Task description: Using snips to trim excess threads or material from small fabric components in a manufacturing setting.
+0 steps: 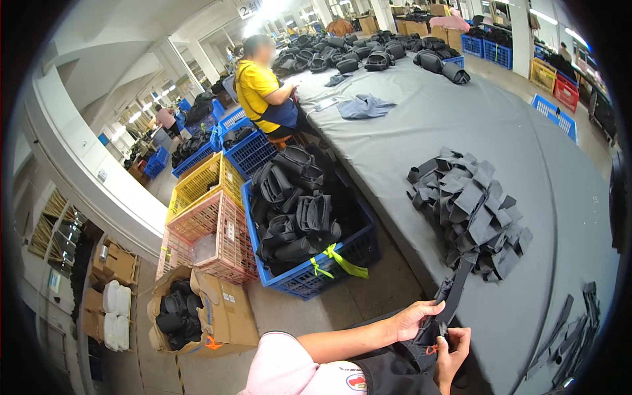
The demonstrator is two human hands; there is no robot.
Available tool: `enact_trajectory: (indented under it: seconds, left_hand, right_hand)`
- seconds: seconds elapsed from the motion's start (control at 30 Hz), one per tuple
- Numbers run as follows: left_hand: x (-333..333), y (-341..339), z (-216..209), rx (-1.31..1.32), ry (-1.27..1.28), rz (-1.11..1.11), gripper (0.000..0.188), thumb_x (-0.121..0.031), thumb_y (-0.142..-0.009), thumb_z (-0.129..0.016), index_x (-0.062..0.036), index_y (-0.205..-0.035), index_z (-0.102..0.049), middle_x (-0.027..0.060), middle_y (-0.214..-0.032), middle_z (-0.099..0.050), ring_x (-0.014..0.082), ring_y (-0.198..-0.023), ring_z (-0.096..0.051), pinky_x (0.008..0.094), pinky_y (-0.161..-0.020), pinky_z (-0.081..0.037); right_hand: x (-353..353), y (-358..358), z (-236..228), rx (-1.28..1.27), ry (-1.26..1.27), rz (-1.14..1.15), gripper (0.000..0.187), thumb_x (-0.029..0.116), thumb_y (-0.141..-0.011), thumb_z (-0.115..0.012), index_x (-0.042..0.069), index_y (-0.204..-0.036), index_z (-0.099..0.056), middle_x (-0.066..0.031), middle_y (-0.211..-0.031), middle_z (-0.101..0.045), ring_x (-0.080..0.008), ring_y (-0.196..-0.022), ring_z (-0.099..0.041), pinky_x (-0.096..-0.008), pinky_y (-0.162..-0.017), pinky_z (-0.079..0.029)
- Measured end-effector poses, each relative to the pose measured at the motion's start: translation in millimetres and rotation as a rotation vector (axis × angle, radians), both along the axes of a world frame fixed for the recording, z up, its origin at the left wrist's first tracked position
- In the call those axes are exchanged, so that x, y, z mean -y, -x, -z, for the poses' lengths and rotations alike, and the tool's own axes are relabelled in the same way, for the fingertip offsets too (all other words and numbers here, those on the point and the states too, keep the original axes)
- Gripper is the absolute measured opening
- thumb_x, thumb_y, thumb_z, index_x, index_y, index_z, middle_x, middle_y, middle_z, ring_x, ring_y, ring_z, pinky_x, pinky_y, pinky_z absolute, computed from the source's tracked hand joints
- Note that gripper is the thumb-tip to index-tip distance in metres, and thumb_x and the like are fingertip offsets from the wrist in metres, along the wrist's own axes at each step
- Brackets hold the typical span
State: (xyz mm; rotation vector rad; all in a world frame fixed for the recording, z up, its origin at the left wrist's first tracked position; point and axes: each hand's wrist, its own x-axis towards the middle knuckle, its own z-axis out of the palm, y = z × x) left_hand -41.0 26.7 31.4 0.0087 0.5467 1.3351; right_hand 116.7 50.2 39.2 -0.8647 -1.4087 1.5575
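Note:
A long black fabric strap point(454, 289) runs from the pile of strips down into my hands near the table's edge. My left hand point(416, 318) pinches it between thumb and fingers. Just below, my right hand point(453, 355) is closed, thumb up, on the edge of a black fabric piece point(415, 354) joined to the strap or lying against it; I cannot tell which. A small orange-red loop point(432, 349) shows beside the right thumb. Straight ahead on the table lies a heap of dark grey fabric strips point(471, 204), folded and overlapping.
Loose dark strips point(569, 336) lie on the grey table point(526, 151) at right. Left of the table stand a blue crate point(309, 280) of black bags, a pink crate point(210, 240) and a cardboard box point(230, 316). A person in yellow point(260, 89) sits at the table's far left side.

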Motion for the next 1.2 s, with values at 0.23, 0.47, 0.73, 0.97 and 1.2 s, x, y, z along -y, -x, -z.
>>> enact_trajectory:
  seconds: [0.23, 0.47, 0.73, 0.97, 1.2]
  left_hand:
    - [-9.4, -50.5, 5.0, -0.268, -0.025, 0.113, 0.012, -0.018, -0.084, -0.067, -0.0106, -0.089, -0.058, -0.0008, -0.084, -0.061, 0.0102, -0.081, -0.058, 0.0268, -0.076, -0.045]
    - [-20.4, -75.4, -24.3, -0.196, 0.012, 0.191, 0.015, -0.016, -0.088, -0.061, -0.0088, -0.100, -0.057, 0.0009, -0.093, -0.063, 0.0119, -0.087, -0.061, 0.0296, -0.077, -0.051]
    - [-25.3, -114.6, -21.0, -0.242, 0.099, 0.305, 0.016, -0.013, -0.088, -0.059, -0.0092, -0.104, -0.058, 0.0009, -0.097, -0.062, 0.0140, -0.089, -0.061, 0.0323, -0.079, -0.052]
    - [-24.1, -119.8, -14.6, -0.260, 0.117, 0.333, 0.021, -0.014, -0.089, -0.058, -0.0082, -0.109, -0.055, 0.0051, -0.101, -0.062, 0.0181, -0.092, -0.061, 0.0353, -0.082, -0.052]
    - [-32.8, -106.8, -10.2, -0.178, 0.077, 0.311, 0.019, -0.013, -0.090, -0.057, -0.0065, -0.107, -0.057, 0.0035, -0.100, -0.062, 0.0155, -0.093, -0.060, 0.0337, -0.083, -0.051]
  right_hand:
    - [2.0, -17.7, -1.7, 0.316, -0.447, 0.344, 0.017, 0.000, -0.070, -0.070, 0.001, -0.078, -0.055, -0.0098, -0.072, -0.046, -0.0241, -0.067, -0.048, -0.0320, -0.061, -0.040]
    - [24.9, -71.1, -8.2, 0.255, -0.290, 0.138, 0.015, -0.004, -0.065, -0.068, 0.000, -0.073, -0.056, -0.0078, -0.069, -0.044, -0.0189, -0.059, -0.045, -0.0288, -0.053, -0.035]
    - [34.2, -102.8, -11.4, 0.232, -0.255, 0.584, 0.023, -0.011, -0.064, -0.065, 0.003, -0.083, -0.064, -0.0029, -0.069, -0.047, -0.0110, -0.056, -0.045, -0.0244, -0.050, -0.037]
    - [17.7, -98.2, 2.3, 0.526, -0.566, 0.593, 0.018, -0.008, -0.062, -0.061, 0.002, -0.076, -0.057, -0.0064, -0.071, -0.048, -0.0185, -0.054, -0.050, -0.0293, -0.048, -0.040]
    - [27.2, -108.0, -3.3, 0.120, -0.161, 0.224, 0.013, -0.005, -0.069, -0.065, 0.001, -0.073, -0.054, -0.0030, -0.070, -0.042, -0.0109, -0.056, -0.040, -0.0249, -0.049, -0.032]
